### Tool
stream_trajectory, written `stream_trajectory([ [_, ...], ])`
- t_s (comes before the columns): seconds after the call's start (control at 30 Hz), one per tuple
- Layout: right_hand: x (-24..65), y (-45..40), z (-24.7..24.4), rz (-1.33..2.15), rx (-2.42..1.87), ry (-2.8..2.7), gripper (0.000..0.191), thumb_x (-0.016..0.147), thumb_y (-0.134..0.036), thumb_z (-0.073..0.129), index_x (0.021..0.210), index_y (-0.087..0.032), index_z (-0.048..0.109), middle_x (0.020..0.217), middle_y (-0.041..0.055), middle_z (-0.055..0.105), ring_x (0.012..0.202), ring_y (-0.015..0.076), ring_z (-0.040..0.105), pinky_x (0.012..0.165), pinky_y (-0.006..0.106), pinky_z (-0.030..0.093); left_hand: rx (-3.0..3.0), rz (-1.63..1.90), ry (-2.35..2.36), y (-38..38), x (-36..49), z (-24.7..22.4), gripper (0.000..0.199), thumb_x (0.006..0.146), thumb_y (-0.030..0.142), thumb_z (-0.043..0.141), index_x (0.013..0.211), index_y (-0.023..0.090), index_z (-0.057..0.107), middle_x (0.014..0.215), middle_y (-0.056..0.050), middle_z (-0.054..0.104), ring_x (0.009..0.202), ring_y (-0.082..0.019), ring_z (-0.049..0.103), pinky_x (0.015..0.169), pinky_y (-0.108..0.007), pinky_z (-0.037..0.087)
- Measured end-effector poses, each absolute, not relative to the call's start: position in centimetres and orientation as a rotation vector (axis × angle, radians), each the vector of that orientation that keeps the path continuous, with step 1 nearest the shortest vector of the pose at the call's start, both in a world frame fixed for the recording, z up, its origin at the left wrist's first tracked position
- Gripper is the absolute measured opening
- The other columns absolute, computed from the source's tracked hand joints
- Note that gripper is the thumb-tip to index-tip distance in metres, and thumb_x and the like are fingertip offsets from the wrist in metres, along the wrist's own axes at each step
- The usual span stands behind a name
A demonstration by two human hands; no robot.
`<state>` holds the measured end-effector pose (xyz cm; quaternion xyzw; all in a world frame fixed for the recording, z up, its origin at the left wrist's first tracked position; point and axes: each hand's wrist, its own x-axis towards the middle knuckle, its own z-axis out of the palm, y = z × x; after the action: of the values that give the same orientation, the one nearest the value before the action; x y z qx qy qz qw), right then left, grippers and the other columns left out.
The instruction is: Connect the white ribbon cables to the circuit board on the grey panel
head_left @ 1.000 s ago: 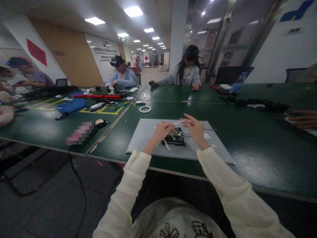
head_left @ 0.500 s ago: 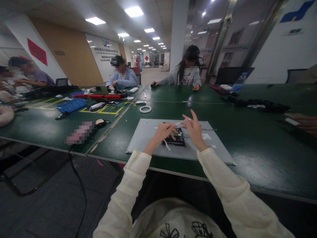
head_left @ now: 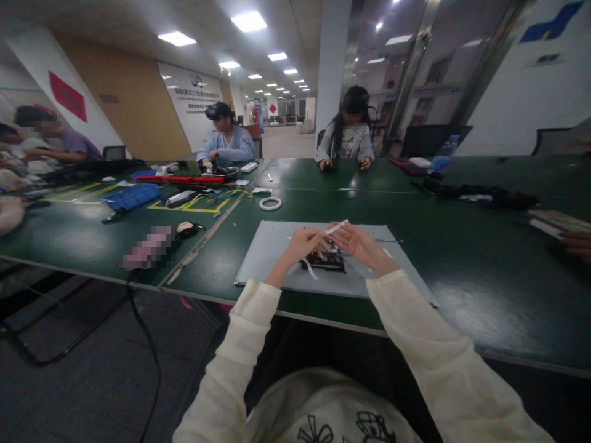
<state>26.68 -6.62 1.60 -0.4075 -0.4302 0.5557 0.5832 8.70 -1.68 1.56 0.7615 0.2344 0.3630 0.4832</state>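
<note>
My left hand [head_left: 302,244] is closed, thumb and fingers pinching a short white strip of tape [head_left: 338,227] that slants up to the right. Just beside the strip, my right hand [head_left: 364,247] is turned palm inward with its fingers stretched out; they meet or nearly touch the tape. Below both hands lies a black-framed device with a green circuit board [head_left: 329,261], partly hidden by my fingers. Another white strip [head_left: 309,269] hangs off its left side. The device rests on a light grey panel [head_left: 262,264].
A white tape roll [head_left: 270,203] and a small wrench [head_left: 270,178] lie beyond the panel on the green table [head_left: 207,258]. To the left are a blue tray [head_left: 133,197] and wires. Two people sit opposite. A water bottle [head_left: 444,155] stands at the back right.
My right hand has lowered and turned, its raised fingers coming down behind the strip, whose far end now sticks out freely. My left hand has barely moved. The person opposite has drawn one hand inward.
</note>
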Motion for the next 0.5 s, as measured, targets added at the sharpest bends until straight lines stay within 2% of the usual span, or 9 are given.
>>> stream_trajectory([
  [0.1, 26.4, -6.7, 1.5, 1.241, -0.975, -1.036, 0.027, 0.081, -0.038, 0.057, 0.098, -0.019, 0.064, 0.101, 0.0082, 0.068, 0.099, 0.0202, 0.062, 0.091, 0.034, 0.05, 1.866, 0.879, 0.612, -1.6, 8.7, 1.5, 0.039, 0.086, 0.042, 0.044, 0.092, 0.01, 0.065, 0.068, -0.006, 0.07, 0.045, -0.009, 0.06, 0.041, -0.015, 0.037],
  [0.3, 25.9, -7.0, 1.6, 1.071, -1.028, -1.13, 0.027, 0.081, -0.041, 0.057, 0.093, -0.019, 0.066, 0.101, 0.0082, 0.068, 0.099, 0.0212, 0.062, 0.09, 0.036, 0.051, 1.827, 0.92, 0.743, -1.3, 8.8, 1.4, 0.041, 0.086, 0.045, 0.043, 0.086, 0.011, 0.064, 0.067, -0.005, 0.069, 0.044, -0.009, 0.059, 0.04, -0.017, 0.036],
  [0.4, 25.5, -7.0, 1.7, 1.09, -0.99, -1.131, 0.027, 0.078, -0.042, 0.061, 0.091, -0.019, 0.067, 0.099, 0.008, 0.069, 0.098, 0.0209, 0.063, 0.091, 0.036, 0.05, 1.757, 0.958, 0.794, -1.2, 8.9, 1.4, 0.048, 0.087, 0.051, 0.038, 0.08, 0.01, 0.062, 0.067, -0.007, 0.069, 0.044, -0.011, 0.059, 0.039, -0.018, 0.035],
  [0.5, 25.2, -7.1, 1.8, 1.121, -0.967, -1.134, 0.029, 0.076, -0.043, 0.063, 0.091, -0.018, 0.068, 0.099, 0.0083, 0.069, 0.098, 0.0207, 0.063, 0.092, 0.036, 0.049, 1.702, 0.975, 0.84, -1.0, 9.0, 1.4, 0.05, 0.089, 0.051, 0.033, 0.084, 0.01, 0.061, 0.07, -0.008, 0.069, 0.045, -0.011, 0.06, 0.039, -0.018, 0.035],
])
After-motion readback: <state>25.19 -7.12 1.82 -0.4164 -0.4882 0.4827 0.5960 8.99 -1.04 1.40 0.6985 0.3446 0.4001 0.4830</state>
